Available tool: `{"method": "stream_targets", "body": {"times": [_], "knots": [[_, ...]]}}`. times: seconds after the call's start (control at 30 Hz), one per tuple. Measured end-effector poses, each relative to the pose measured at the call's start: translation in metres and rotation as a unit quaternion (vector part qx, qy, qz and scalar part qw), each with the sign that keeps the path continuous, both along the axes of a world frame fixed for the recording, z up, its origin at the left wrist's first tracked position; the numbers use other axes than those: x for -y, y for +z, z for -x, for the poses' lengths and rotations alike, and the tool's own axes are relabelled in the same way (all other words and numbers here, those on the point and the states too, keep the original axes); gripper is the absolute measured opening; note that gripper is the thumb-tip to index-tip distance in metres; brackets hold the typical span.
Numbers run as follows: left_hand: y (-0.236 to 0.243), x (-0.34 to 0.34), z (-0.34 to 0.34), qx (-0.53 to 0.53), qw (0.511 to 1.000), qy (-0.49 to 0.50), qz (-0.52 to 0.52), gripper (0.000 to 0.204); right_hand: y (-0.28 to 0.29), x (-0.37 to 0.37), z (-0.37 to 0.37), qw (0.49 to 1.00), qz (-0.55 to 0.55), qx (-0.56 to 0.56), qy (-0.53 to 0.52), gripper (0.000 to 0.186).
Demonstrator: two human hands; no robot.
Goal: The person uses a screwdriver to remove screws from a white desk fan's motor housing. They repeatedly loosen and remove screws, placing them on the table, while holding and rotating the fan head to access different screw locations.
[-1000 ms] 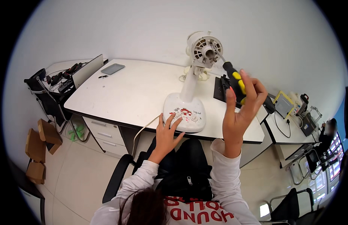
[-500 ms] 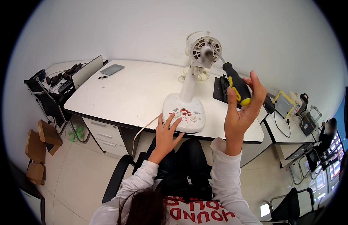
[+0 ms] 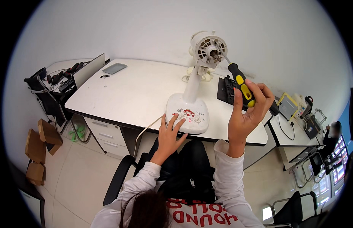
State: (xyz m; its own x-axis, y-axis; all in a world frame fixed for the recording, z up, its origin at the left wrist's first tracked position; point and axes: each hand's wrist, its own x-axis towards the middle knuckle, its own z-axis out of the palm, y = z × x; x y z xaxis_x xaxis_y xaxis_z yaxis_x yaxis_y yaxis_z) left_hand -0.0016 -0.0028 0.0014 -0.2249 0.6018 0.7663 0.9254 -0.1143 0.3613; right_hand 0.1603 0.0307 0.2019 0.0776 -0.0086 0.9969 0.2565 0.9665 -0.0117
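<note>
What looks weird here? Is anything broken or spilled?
The white fan looks odd: no cage or blades cover the front of its motor, where the screwdriver points. A green thing, maybe fan blades, is on the floor at left. I see no spill or clear breakage.

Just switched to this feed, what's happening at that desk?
A seated person is working on a white fan that stands on the desk with no blades on it. The left hand rests, spread out, on the fan's base. The right hand has a black-and-yellow screwdriver by the handle, its tip up at the front of the motor. A grey tray lies toward the desk's far left.
</note>
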Motion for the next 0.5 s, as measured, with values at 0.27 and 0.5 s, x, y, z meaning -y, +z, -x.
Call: {"method": "stream_targets", "body": {"times": [0.27,0.5], "knots": [[-0.001,0.0,-0.001,-0.001,1.0,0.003,0.007,0.058,0.003,-0.001,0.007,0.994,0.0,-0.013,0.105,0.044],[-0.002,-0.001,-0.002,-0.001,1.0,0.005,0.002,0.058,-0.005,0.0,-0.003,0.998,0.025,-0.006,0.056,0.037]]}}
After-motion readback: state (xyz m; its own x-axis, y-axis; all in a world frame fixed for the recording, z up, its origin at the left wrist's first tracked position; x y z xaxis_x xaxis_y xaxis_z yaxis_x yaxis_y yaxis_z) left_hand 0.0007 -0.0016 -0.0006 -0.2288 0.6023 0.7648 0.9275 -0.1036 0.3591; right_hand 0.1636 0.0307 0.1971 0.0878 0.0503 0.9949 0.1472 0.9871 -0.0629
